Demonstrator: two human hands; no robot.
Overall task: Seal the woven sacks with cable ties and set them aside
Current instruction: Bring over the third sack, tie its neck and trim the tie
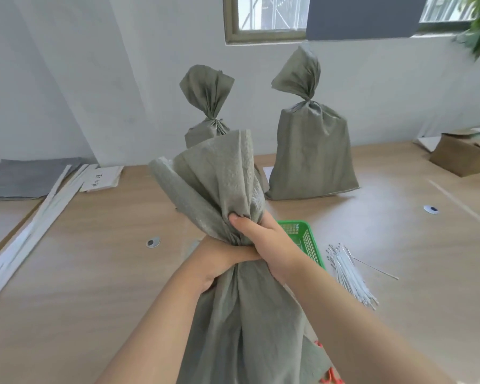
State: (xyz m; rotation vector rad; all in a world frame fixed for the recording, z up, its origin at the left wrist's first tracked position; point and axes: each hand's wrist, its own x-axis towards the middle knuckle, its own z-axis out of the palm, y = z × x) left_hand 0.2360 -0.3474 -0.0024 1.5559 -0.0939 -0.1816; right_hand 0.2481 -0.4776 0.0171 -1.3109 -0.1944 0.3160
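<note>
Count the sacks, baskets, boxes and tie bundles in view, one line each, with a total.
Sacks: 3 (near sack, gripped at the neck by left hand and right hand; left sack; right sack)
Baskets: 1 (basket)
Boxes: 1 (box)
Tie bundles: 1 (tie bundle)
Total: 6

one camera only, worn on the person's head, wide-angled, looking forward and down across the table (94, 286). the sack (241, 328) sits closest, right under the lens; the wall (108, 79) and window (263, 15) lie farthest, up top, straight edges bowed.
</note>
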